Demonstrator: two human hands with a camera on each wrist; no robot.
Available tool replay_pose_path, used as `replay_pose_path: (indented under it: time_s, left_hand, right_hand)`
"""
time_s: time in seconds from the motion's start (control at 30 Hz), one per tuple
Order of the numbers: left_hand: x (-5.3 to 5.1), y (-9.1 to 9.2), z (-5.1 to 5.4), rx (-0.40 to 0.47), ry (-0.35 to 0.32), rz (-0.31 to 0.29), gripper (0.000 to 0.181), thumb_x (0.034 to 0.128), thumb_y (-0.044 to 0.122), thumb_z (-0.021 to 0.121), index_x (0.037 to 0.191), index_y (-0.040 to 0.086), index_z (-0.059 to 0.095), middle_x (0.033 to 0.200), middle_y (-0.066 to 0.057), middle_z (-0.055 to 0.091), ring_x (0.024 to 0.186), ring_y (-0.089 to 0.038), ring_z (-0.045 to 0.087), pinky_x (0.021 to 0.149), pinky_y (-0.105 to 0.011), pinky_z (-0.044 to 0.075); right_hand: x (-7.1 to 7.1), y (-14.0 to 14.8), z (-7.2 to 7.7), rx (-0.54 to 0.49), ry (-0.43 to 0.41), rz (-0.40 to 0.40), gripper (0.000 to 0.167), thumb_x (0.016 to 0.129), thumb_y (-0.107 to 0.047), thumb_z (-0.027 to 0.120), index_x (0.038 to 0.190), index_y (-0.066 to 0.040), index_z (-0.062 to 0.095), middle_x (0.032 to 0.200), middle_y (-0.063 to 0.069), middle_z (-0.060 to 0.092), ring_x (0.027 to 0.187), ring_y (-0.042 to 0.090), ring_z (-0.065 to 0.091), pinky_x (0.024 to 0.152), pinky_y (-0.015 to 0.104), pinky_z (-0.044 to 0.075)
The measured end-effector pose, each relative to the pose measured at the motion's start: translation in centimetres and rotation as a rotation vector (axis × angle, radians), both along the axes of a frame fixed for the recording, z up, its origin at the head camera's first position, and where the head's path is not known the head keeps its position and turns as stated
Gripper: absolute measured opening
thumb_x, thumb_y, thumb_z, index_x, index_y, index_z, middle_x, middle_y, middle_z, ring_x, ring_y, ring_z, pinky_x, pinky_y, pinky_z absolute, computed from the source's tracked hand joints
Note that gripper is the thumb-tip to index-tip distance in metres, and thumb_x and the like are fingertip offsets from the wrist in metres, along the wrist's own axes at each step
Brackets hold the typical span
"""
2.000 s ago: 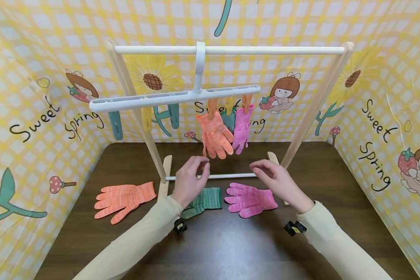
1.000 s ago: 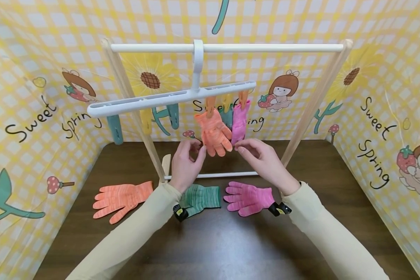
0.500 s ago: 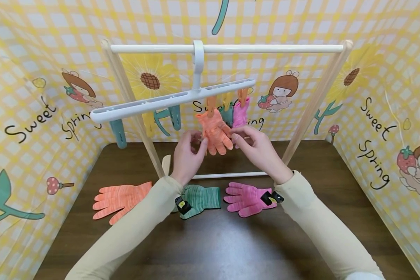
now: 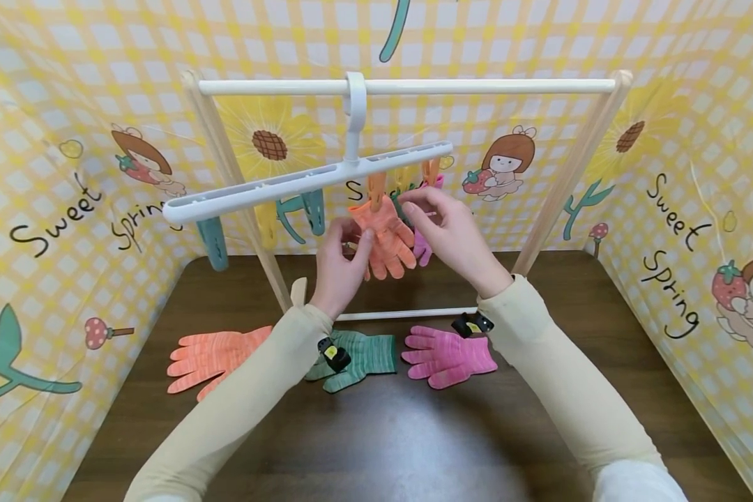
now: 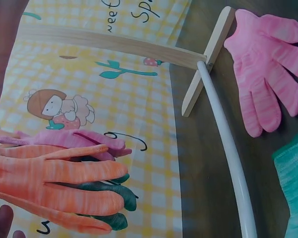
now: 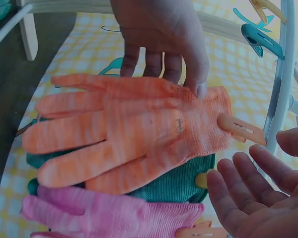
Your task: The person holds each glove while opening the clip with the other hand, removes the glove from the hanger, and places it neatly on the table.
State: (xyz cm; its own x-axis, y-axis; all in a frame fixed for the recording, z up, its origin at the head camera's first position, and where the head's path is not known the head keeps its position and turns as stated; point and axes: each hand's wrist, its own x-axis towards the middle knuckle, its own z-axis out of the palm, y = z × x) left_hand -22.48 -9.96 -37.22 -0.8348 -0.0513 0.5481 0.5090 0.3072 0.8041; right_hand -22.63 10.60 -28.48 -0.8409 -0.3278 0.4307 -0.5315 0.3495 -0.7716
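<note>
An orange knit glove [image 4: 385,240] hangs by its cuff from an orange clothespin [image 4: 376,190] on the grey hanger [image 4: 257,188]. My left hand [image 4: 341,261] is at its left edge, thumb at the cuff in the right wrist view, fingertips partly hidden behind the glove. With loosely spread fingers, my right hand [image 4: 454,233] is raised near the cuff's right side; the right wrist view shows its fingers [image 6: 243,183] apart from the clothespin. Behind hang a green glove [image 6: 174,186] on a yellow clothespin [image 6: 201,180] and a pink glove [image 6: 114,213] on an orange one.
Orange [image 4: 216,359], green [image 4: 364,359] and pink [image 4: 448,357] gloves lie on the dark table [image 4: 376,439]. Teal clothespins [image 4: 212,244] and a yellow one hang on the hanger's left half. A wooden rack [image 4: 555,167] with a white top rod [image 4: 477,86] carries the tilted hanger.
Both hands have risen from below the hanging gloves to the orange glove's sides. The right hand has moved left and up past the pink glove. The hanger has turned slightly.
</note>
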Motion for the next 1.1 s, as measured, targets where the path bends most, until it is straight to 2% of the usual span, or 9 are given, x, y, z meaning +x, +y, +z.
replay_pose_path:
  time_s: [0.07,0.17,0.37,0.53,0.57,0.7,0.8,1.0,1.1]
  left_hand:
    - [-0.1,0.1,0.1,-0.001,0.002,0.000,0.031,0.1050,0.026,0.064,0.124,0.003,0.057,0.108,-0.012,0.062,0.097,-0.023,0.062,0.082,-0.035,0.053]
    - [-0.3,0.4,0.4,0.006,0.004,-0.020,0.030,0.1054,0.025,0.063,0.124,0.003,0.057,0.108,-0.011,0.063,0.097,-0.023,0.062,0.083,-0.039,0.053]
    - [-0.5,0.8,0.7,0.020,-0.004,-0.032,0.027,0.1053,0.024,0.063,0.120,0.002,0.057,0.105,-0.013,0.062,0.095,-0.025,0.063,0.078,-0.030,0.053]
    - [-0.6,1.1,1.0,0.060,-0.063,-0.036,0.028,0.1059,0.021,0.062,0.123,-0.001,0.056,0.107,-0.018,0.061,0.097,-0.033,0.062,0.080,-0.035,0.050]
    - [-0.2,1.1,1.5,0.064,-0.086,-0.039,0.029,0.1066,0.020,0.061,0.126,-0.001,0.055,0.109,-0.018,0.061,0.097,-0.032,0.061,0.080,-0.035,0.050]
    - [0.0,0.9,1.6,0.085,-0.129,-0.070,0.032,0.1087,0.026,0.057,0.131,0.003,0.055,0.109,-0.014,0.061,0.095,-0.025,0.059,0.077,-0.032,0.049]
    - [-0.3,0.6,1.1,0.089,-0.104,-0.087,0.032,0.1087,0.031,0.057,0.129,0.006,0.057,0.105,-0.010,0.061,0.091,-0.019,0.058,0.074,-0.029,0.049]
    - [0.1,0.5,1.0,0.087,-0.074,-0.099,0.027,0.1088,0.023,0.056,0.125,0.002,0.057,0.099,-0.011,0.061,0.088,-0.019,0.057,0.074,-0.027,0.047]
    - [0.3,0.5,1.0,0.107,-0.067,-0.120,0.029,0.1089,0.021,0.056,0.129,0.001,0.057,0.104,-0.013,0.063,0.090,-0.018,0.059,0.076,-0.026,0.049]
  right_hand:
    - [-0.2,-0.3,0.3,0.001,-0.002,0.000,0.031,0.107,-0.024,0.060,0.129,-0.005,0.068,0.124,0.011,0.070,0.112,0.025,0.068,0.100,0.044,0.053]
    - [-0.6,-0.7,0.6,0.001,-0.010,-0.004,0.032,0.107,-0.026,0.060,0.131,-0.006,0.068,0.124,0.010,0.070,0.113,0.026,0.069,0.099,0.044,0.053]
    - [-1.4,-1.1,0.8,0.010,-0.001,-0.019,0.035,0.107,-0.026,0.059,0.133,-0.005,0.067,0.125,0.010,0.070,0.111,0.024,0.069,0.096,0.043,0.056]
    - [-1.8,-1.6,0.9,0.019,0.024,-0.023,0.033,0.106,-0.024,0.059,0.131,-0.003,0.068,0.124,0.012,0.071,0.111,0.023,0.068,0.100,0.040,0.053]
    - [-1.8,-1.7,0.9,0.018,0.026,-0.022,0.033,0.106,-0.024,0.060,0.130,-0.003,0.068,0.124,0.012,0.072,0.112,0.023,0.068,0.100,0.039,0.053]
    - [-1.9,-2.1,1.1,0.024,0.023,-0.019,0.033,0.106,-0.024,0.060,0.131,-0.004,0.068,0.125,0.011,0.072,0.112,0.022,0.068,0.100,0.038,0.053]
    - [-1.9,-2.6,1.2,0.020,0.021,-0.011,0.033,0.106,-0.022,0.059,0.131,-0.003,0.067,0.125,0.012,0.072,0.111,0.023,0.068,0.099,0.038,0.053]
    - [-2.1,-3.2,1.2,0.008,-0.011,0.009,0.031,0.107,-0.020,0.058,0.130,-0.001,0.066,0.122,0.014,0.071,0.106,0.023,0.068,0.094,0.038,0.053]
    - [-2.2,-3.4,1.3,0.017,-0.015,0.009,0.031,0.107,-0.020,0.058,0.129,0.000,0.066,0.120,0.014,0.071,0.103,0.023,0.068,0.092,0.038,0.053]
